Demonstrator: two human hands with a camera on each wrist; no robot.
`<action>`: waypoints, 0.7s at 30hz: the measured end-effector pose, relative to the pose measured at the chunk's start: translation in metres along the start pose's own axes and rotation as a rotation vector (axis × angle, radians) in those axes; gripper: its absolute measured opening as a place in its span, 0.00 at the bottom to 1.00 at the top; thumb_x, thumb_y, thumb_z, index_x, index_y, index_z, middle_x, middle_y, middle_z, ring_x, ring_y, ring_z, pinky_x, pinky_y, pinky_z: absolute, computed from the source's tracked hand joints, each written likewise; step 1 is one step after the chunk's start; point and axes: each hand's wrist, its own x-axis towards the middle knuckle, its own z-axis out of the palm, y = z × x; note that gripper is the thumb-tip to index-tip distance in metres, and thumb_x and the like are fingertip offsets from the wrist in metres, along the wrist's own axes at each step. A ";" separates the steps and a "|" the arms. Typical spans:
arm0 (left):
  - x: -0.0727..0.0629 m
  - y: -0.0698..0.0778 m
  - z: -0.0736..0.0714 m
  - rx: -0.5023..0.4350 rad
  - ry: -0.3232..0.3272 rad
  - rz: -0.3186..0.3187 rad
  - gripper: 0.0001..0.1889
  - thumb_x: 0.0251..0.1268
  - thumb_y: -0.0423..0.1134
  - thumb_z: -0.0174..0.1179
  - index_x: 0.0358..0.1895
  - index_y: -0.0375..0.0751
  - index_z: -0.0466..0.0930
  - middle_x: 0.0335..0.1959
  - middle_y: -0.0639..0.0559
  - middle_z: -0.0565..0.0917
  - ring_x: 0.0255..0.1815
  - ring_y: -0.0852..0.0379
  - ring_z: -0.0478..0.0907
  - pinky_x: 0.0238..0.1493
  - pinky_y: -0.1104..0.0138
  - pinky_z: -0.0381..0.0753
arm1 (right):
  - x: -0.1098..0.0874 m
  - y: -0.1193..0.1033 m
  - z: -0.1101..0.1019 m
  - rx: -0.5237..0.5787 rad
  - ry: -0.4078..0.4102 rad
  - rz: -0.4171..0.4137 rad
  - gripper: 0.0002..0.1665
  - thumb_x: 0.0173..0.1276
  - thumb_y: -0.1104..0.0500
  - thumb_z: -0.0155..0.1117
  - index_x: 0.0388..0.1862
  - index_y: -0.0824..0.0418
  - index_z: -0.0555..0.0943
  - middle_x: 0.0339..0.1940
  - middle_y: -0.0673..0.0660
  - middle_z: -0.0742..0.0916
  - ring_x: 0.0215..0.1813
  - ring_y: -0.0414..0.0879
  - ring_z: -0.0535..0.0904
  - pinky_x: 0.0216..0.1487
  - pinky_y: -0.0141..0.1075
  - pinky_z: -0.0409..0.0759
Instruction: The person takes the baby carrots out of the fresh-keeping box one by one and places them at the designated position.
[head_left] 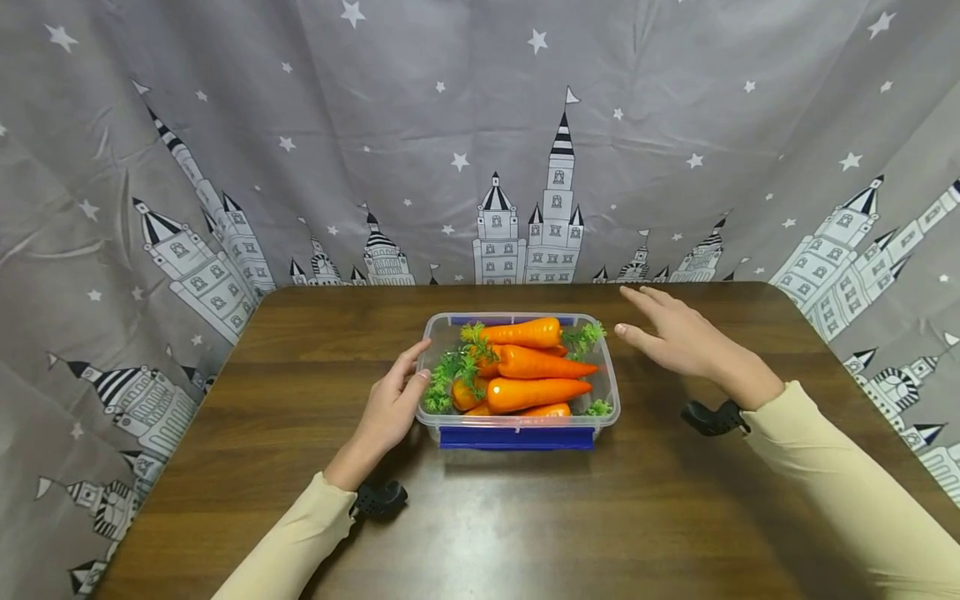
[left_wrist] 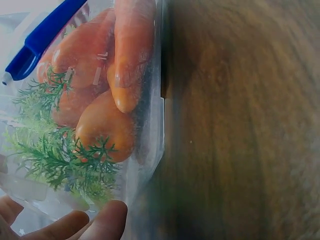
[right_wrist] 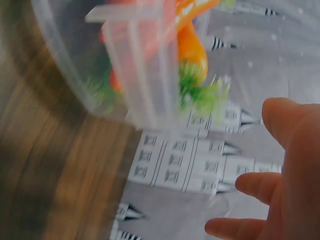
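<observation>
A clear plastic container (head_left: 517, 422) with blue latches, no lid over it, stands on the table. Several orange carrots (head_left: 538, 392) with green leafy tops (head_left: 444, 383) are piled inside, some rising to rim height. My left hand (head_left: 390, 400) is at the container's left side, its fingertips (left_wrist: 112, 220) right against the clear wall. On the other side my right hand (head_left: 678, 337) is raised in the air, apart from the container, fingers extended and thumb spread. Nothing is in the right hand (right_wrist: 295, 165).
The brown wooden table (head_left: 315, 467) extends around the container. Behind it and along both sides hangs a grey curtain (head_left: 420, 125) printed with castles and stars. Black wrist devices (head_left: 381, 500) are worn at both wrists.
</observation>
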 end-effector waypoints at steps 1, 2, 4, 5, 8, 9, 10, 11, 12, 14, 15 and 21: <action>0.000 0.000 0.000 -0.001 -0.002 0.001 0.25 0.80 0.41 0.48 0.77 0.51 0.66 0.61 0.32 0.82 0.50 0.40 0.86 0.51 0.49 0.82 | 0.002 -0.004 0.000 -0.006 -0.001 -0.014 0.43 0.79 0.38 0.50 0.83 0.57 0.57 0.81 0.73 0.61 0.79 0.74 0.57 0.74 0.70 0.58; 0.000 0.000 0.000 -0.002 -0.003 0.000 0.25 0.80 0.41 0.48 0.77 0.51 0.66 0.61 0.32 0.82 0.51 0.40 0.86 0.51 0.48 0.82 | 0.004 -0.008 -0.001 -0.010 -0.004 -0.028 0.42 0.78 0.38 0.51 0.83 0.56 0.57 0.81 0.72 0.62 0.79 0.73 0.58 0.74 0.69 0.58; 0.000 0.000 0.000 -0.006 -0.008 -0.001 0.25 0.80 0.42 0.48 0.77 0.50 0.66 0.62 0.33 0.82 0.52 0.39 0.86 0.52 0.46 0.82 | 0.008 -0.016 -0.001 -0.018 -0.010 -0.055 0.42 0.77 0.38 0.54 0.83 0.56 0.59 0.81 0.71 0.63 0.79 0.72 0.59 0.74 0.68 0.58; 0.000 0.000 0.000 -0.006 -0.009 -0.003 0.25 0.80 0.42 0.48 0.77 0.50 0.66 0.62 0.33 0.82 0.52 0.39 0.85 0.52 0.46 0.82 | 0.010 -0.020 0.000 -0.024 -0.013 -0.071 0.42 0.77 0.39 0.54 0.82 0.55 0.59 0.81 0.71 0.63 0.79 0.71 0.59 0.74 0.68 0.59; 0.000 0.000 0.000 -0.004 -0.008 -0.004 0.25 0.80 0.42 0.48 0.77 0.50 0.66 0.62 0.33 0.82 0.52 0.39 0.85 0.53 0.45 0.82 | 0.017 -0.032 0.002 -0.043 -0.024 -0.120 0.42 0.76 0.39 0.57 0.82 0.56 0.61 0.80 0.70 0.65 0.78 0.70 0.61 0.74 0.68 0.59; 0.000 0.001 0.000 -0.002 -0.008 -0.004 0.25 0.80 0.42 0.48 0.77 0.50 0.66 0.62 0.33 0.82 0.52 0.39 0.85 0.52 0.46 0.82 | 0.019 -0.036 0.003 -0.048 -0.026 -0.139 0.42 0.75 0.39 0.58 0.81 0.56 0.62 0.80 0.69 0.65 0.78 0.70 0.62 0.74 0.68 0.59; 0.000 0.001 0.000 -0.001 -0.007 -0.004 0.25 0.80 0.42 0.48 0.77 0.50 0.66 0.61 0.32 0.82 0.52 0.39 0.85 0.52 0.46 0.82 | 0.021 -0.039 0.004 -0.053 -0.030 -0.158 0.42 0.75 0.40 0.58 0.81 0.56 0.63 0.79 0.69 0.66 0.78 0.70 0.62 0.74 0.68 0.60; 0.000 0.001 0.000 0.002 -0.007 -0.004 0.25 0.80 0.42 0.48 0.77 0.50 0.66 0.61 0.32 0.82 0.51 0.40 0.86 0.52 0.46 0.82 | 0.023 -0.043 0.006 -0.056 -0.034 -0.175 0.41 0.75 0.40 0.59 0.80 0.56 0.64 0.79 0.69 0.67 0.77 0.70 0.63 0.74 0.67 0.60; 0.000 0.001 0.000 0.003 -0.006 -0.004 0.25 0.80 0.42 0.47 0.77 0.50 0.66 0.61 0.32 0.82 0.51 0.40 0.86 0.52 0.46 0.81 | 0.024 -0.047 0.007 -0.059 -0.037 -0.191 0.41 0.74 0.40 0.60 0.80 0.56 0.65 0.79 0.69 0.68 0.77 0.70 0.64 0.74 0.67 0.60; 0.000 0.001 -0.001 0.004 -0.006 -0.006 0.25 0.80 0.42 0.47 0.77 0.50 0.66 0.61 0.32 0.82 0.51 0.40 0.86 0.52 0.46 0.82 | 0.027 -0.054 0.010 -0.061 -0.041 -0.220 0.41 0.73 0.40 0.61 0.79 0.55 0.67 0.77 0.69 0.70 0.75 0.69 0.66 0.74 0.66 0.62; 0.000 0.001 -0.001 0.004 -0.007 -0.006 0.25 0.80 0.42 0.47 0.77 0.50 0.65 0.62 0.32 0.82 0.52 0.39 0.85 0.52 0.45 0.82 | 0.029 -0.057 0.012 -0.063 -0.040 -0.233 0.41 0.72 0.40 0.62 0.78 0.55 0.68 0.76 0.68 0.72 0.75 0.69 0.68 0.74 0.65 0.63; 0.001 0.000 0.000 0.002 -0.011 -0.004 0.25 0.80 0.42 0.47 0.77 0.51 0.65 0.63 0.32 0.81 0.52 0.39 0.85 0.51 0.47 0.81 | 0.035 -0.075 0.019 -0.076 -0.020 -0.303 0.40 0.69 0.41 0.66 0.74 0.57 0.73 0.68 0.65 0.80 0.68 0.64 0.75 0.70 0.60 0.70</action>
